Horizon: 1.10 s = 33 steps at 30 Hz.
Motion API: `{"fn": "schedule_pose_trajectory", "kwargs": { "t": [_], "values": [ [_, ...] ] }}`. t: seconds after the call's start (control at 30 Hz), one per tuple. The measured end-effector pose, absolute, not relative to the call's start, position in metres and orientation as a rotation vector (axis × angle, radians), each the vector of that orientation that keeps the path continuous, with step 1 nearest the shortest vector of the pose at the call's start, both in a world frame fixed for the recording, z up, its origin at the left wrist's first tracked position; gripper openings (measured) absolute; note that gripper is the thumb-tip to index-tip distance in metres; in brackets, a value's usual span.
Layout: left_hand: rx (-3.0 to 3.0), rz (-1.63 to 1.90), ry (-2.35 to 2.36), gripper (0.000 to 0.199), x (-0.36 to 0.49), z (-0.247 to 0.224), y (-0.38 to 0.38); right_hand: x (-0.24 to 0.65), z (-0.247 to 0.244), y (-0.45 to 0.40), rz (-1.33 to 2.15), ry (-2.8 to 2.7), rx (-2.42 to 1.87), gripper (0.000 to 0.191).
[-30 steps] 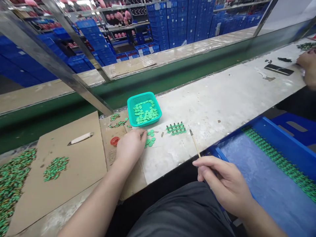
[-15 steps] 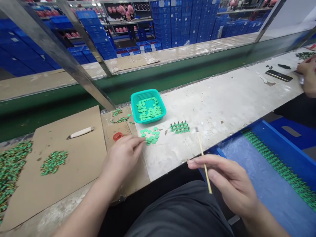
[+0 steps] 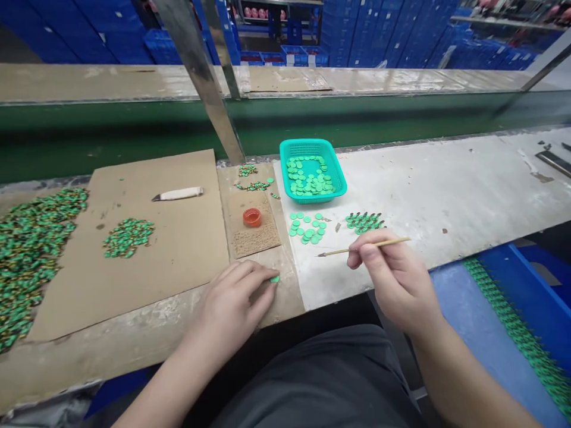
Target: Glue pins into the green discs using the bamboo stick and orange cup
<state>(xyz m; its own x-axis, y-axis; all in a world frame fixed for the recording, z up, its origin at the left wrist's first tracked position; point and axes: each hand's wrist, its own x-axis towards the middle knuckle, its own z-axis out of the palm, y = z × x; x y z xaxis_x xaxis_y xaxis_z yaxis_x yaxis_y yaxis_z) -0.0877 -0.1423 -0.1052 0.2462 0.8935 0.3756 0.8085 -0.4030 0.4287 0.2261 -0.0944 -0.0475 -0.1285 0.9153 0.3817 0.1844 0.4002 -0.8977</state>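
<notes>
Between thumb and fingertips, my left hand (image 3: 238,297) pinches a green disc (image 3: 275,279) near the table's front edge. A thin wooden brush (image 3: 387,242) is held in my right hand (image 3: 392,273), its dark tip pointing left over the white surface. Loose green discs (image 3: 314,239) lie just beyond, below a turquoise basket (image 3: 341,178) with more discs in it. Rows of green pieces with dark tops (image 3: 363,221) stand behind my right hand. A small orange-red cap (image 3: 252,217) rests on a brown board (image 3: 256,242) beyond my left hand.
Cardboard (image 3: 178,244) at the left carries a wrapped pointed tool (image 3: 181,194) and a small pile of green-and-gold pieces (image 3: 128,238). A larger heap (image 3: 33,249) lies far left. A metal post (image 3: 218,113) rises behind; a blue bin (image 3: 535,291) stands at the right.
My left hand has drawn back from the loose discs with one disc in its pinch. My right hand has turned the brush from steep to nearly level, tip leftward. The view has shifted left.
</notes>
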Motion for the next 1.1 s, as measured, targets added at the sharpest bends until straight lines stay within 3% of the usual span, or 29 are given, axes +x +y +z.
{"fn": "schedule_pose_trajectory", "kwargs": {
  "t": [0.13,0.27,0.33,0.4,0.53,0.8,1.1],
  "values": [
    [2.300,0.926,1.748,0.025,-0.098,-0.110,-0.150,0.201,-0.046,-0.085,0.975,-1.397,-1.024,0.032],
    [2.320,0.996,1.782,0.018,-0.111,-0.110,-0.166,0.180,-0.046,-0.070,1.083,-1.362,-1.036,0.009],
    [2.415,1.025,1.716,0.017,-0.114,-0.111,-0.174,0.169,-0.044,-0.059,1.147,-1.432,-1.049,0.021],
    [2.496,1.030,1.661,0.025,-0.114,-0.112,-0.180,0.154,-0.040,-0.046,1.157,-1.498,-1.054,0.022],
    [2.523,1.027,1.661,0.031,-0.112,-0.117,-0.183,0.119,-0.035,-0.020,1.012,-1.619,-0.951,0.005],
    [2.500,1.117,1.614,0.036,-0.114,-0.139,-0.186,0.071,-0.058,0.019,0.478,-2.106,-0.833,0.037],
    [2.378,1.209,1.662,0.034,-0.106,-0.149,-0.188,0.066,-0.069,0.025,0.432,-2.178,-0.814,0.032]
  ]
}}
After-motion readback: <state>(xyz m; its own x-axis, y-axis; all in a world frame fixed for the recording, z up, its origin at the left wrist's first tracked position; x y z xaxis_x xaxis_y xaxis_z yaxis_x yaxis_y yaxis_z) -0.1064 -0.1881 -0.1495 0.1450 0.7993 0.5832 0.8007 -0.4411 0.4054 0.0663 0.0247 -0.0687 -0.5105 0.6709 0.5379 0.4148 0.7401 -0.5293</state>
